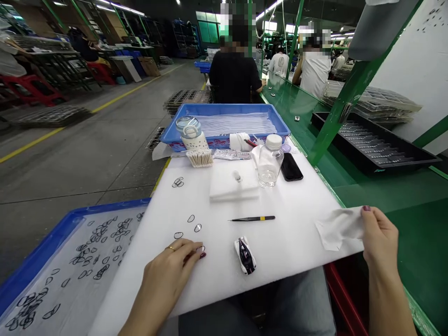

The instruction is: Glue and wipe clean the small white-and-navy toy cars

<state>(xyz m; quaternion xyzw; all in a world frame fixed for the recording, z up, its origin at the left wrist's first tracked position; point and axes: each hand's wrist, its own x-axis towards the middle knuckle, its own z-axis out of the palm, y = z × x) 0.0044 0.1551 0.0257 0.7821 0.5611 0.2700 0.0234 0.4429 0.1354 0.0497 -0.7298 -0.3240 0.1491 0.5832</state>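
Observation:
My left hand [171, 266] pinches a small clear oval piece with a dark rim [200, 249] between thumb and fingertips, low over the white foam board [217, 284]. Similar dark-rimmed ovals [198, 227] lie just beyond it. At the right edge, my right hand [380, 235] is closed on one corner of a white cloth [339, 228], whose other end hangs over the board. Between the hands rests a white and black toy car [245, 255]. Black tweezers [254, 218] with a yellow band lie behind the car.
A small foam block [234, 184], cotton swabs [199, 158], a clear bottle [270, 163], a phone [291, 167] and a patterned cup [192, 133] stand farther back. Blue trays [224, 108] sit behind and at left. A green post [345, 112] rises at right; co-workers sit ahead.

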